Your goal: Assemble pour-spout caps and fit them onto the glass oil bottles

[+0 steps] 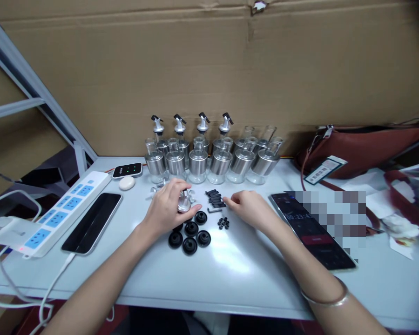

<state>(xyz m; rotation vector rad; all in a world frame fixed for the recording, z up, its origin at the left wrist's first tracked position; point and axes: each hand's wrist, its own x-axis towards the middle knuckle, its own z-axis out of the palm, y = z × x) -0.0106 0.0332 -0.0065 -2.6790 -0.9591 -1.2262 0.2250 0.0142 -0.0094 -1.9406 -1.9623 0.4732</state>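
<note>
My left hand [169,207] is closed around a silver pourer spout [184,204], which shows between thumb and fingers. More silver spout parts [153,191] lie partly hidden behind that hand. My right hand [247,208] has its fingers curled together, with the tips at the end of a black lever [218,204] in a small row of such levers. Below the row is a cluster of small black plugs [223,223]. Several round black stoppers [189,245] lie on the table near my left wrist.
Glass bottles with steel sleeves [198,163] stand in two rows at the back; several rear ones carry pourers [203,122]. On the left are a phone [92,223] and a power strip [66,209]. A larger phone [314,232] and a brown bag [363,149] lie right.
</note>
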